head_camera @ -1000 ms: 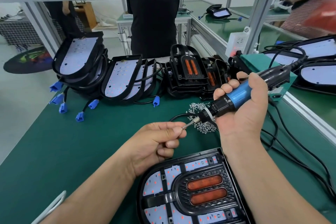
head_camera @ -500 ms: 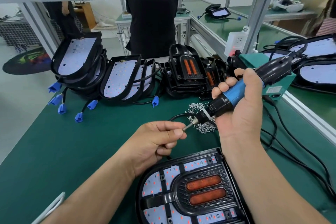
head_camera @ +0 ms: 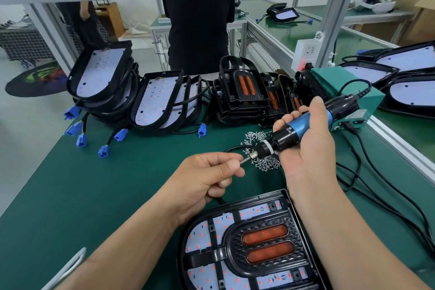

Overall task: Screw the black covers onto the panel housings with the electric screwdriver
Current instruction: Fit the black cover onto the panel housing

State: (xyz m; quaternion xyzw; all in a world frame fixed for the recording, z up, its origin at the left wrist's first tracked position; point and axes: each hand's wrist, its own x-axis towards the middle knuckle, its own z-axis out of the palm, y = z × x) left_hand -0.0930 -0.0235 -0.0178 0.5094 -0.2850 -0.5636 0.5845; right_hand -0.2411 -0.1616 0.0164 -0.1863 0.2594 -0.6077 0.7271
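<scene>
My right hand [head_camera: 306,148] grips the blue and black electric screwdriver [head_camera: 303,125], its bit pointing left and down. My left hand [head_camera: 207,179] pinches at the tip of the bit [head_camera: 244,160]; whatever it holds there is hidden by the fingers. Just behind the bit lies a pile of small silver screws [head_camera: 263,162]. In front of me lies a panel housing [head_camera: 237,223] with a black cover [head_camera: 261,242] on it, two orange lenses in its middle.
Stacks of open housings [head_camera: 101,73] with blue plugs [head_camera: 81,140] lean at the back left, loose black covers [head_camera: 244,92] at the back middle. A green power box [head_camera: 339,82] and black cables [head_camera: 376,183] lie right. People stand beyond the green table [head_camera: 94,183].
The screwdriver has tilted slightly flatter in my right hand, and the bit stays at my left fingertips. A red blur at the top right is gone.
</scene>
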